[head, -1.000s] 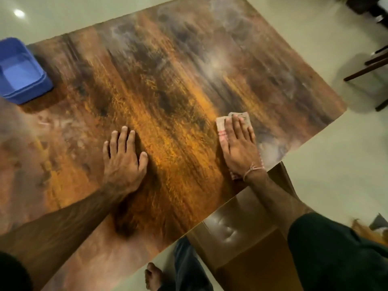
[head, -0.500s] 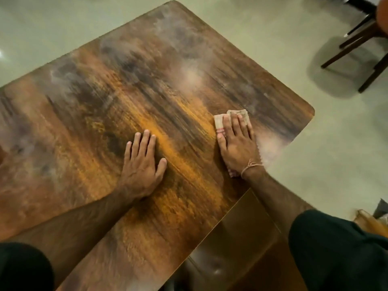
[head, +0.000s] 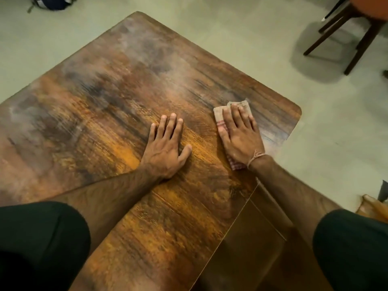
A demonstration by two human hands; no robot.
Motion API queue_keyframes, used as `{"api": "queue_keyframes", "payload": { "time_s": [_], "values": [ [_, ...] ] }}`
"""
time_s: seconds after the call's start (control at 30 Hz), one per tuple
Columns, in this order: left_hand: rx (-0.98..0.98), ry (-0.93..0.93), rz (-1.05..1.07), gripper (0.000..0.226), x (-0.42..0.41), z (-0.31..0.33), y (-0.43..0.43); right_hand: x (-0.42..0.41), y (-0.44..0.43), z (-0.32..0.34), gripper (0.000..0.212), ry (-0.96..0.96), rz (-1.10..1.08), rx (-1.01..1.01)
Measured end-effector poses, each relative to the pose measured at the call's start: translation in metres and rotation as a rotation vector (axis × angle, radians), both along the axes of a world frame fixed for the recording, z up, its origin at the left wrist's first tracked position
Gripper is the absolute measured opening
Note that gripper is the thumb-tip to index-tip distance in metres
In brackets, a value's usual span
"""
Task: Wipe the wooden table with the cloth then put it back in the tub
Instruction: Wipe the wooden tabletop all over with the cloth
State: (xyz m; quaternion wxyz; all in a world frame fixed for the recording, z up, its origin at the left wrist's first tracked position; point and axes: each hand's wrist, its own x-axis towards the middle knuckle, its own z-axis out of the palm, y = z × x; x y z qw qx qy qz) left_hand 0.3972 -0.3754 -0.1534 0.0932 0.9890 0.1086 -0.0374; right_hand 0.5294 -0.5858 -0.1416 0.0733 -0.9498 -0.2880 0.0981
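The cloth (head: 220, 117), pale with reddish checked bands, lies flat on the wooden table (head: 100, 127), close to its rounded right-hand corner. The right hand (head: 241, 139) presses down on top of it, palm flat. The fingers (head: 241, 117) are straight and held close together, laid over the cloth's middle and pinching nothing. The cloth's far edge peeks out just past the fingertips. A strip of it shows beside the thumb, on the side nearer the other hand. A checked corner sticks out from under the heel of the hand, next to the wrist. It seems to be folded into a narrow pad, though the picture is too soft to be sure. A thin thread bracelet (head: 257, 156) circles the right wrist.

The left hand (head: 165, 148) lies palm-down on the bare wood just beside the right one, apart from the cloth. Its fingers (head: 171, 127) are straight and nearly touching, with the thumb angled out to the side.

Both forearms reach in from dark sleeves (head: 42, 238) at the bottom edge. Beyond the table is a pale floor (head: 241, 34), where a wooden chair (head: 361, 28) stands at the upper right. A dark bag (head: 52, 2) sits at the top left edge.
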Motion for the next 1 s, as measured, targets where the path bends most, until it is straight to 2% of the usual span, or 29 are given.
{"api": "queue_keyframes", "payload": {
  "time_s": [0.1,0.2,0.27,0.33,0.4,0.5,0.57,0.67,0.73,0.8,0.87,0.93,1.0],
  "values": [
    [-0.010,-0.020,-0.003,0.085,-0.002,-0.001,0.000,-0.019,0.016,0.001,0.066,-0.002,-0.006,0.022],
    [-0.010,-0.040,-0.006,0.086,-0.002,-0.002,0.002,-0.048,0.013,0.002,0.066,-0.030,0.290,0.016],
    [-0.012,-0.038,-0.004,0.086,-0.001,-0.002,0.002,-0.033,0.007,0.003,0.066,-0.009,0.388,-0.013],
    [-0.016,-0.030,0.002,0.086,-0.001,-0.002,0.002,0.000,0.008,0.002,0.066,0.011,0.290,-0.026],
    [-0.027,-0.027,0.003,0.086,-0.001,-0.002,0.003,0.033,0.012,0.003,0.066,0.018,0.100,-0.021],
    [-0.030,-0.033,0.004,0.085,0.000,-0.002,0.003,0.043,0.029,0.000,0.066,-0.004,-0.053,-0.012],
    [-0.028,-0.032,0.007,0.085,0.000,-0.002,0.003,0.021,0.038,-0.001,0.066,-0.013,-0.021,0.001],
    [-0.022,-0.031,0.006,0.085,0.001,-0.001,0.003,-0.013,0.035,0.000,0.067,-0.007,0.193,0.008],
    [-0.025,-0.031,0.008,0.085,0.001,0.000,0.003,-0.004,0.027,0.002,0.069,-0.001,0.266,-0.009],
    [-0.030,-0.033,0.012,0.085,0.000,0.000,0.003,0.024,0.023,0.001,0.069,0.000,0.176,-0.029],
    [-0.029,-0.033,0.011,0.085,0.000,0.000,0.003,0.050,0.027,0.001,0.066,0.009,-0.003,-0.024],
    [-0.034,-0.031,0.008,0.085,-0.001,0.000,0.004,0.048,0.040,-0.001,0.065,-0.004,-0.125,-0.011],
    [-0.032,-0.034,0.010,0.085,-0.002,-0.001,0.004,0.018,0.055,-0.001,0.065,-0.031,-0.089,0.013]
  ]
}}
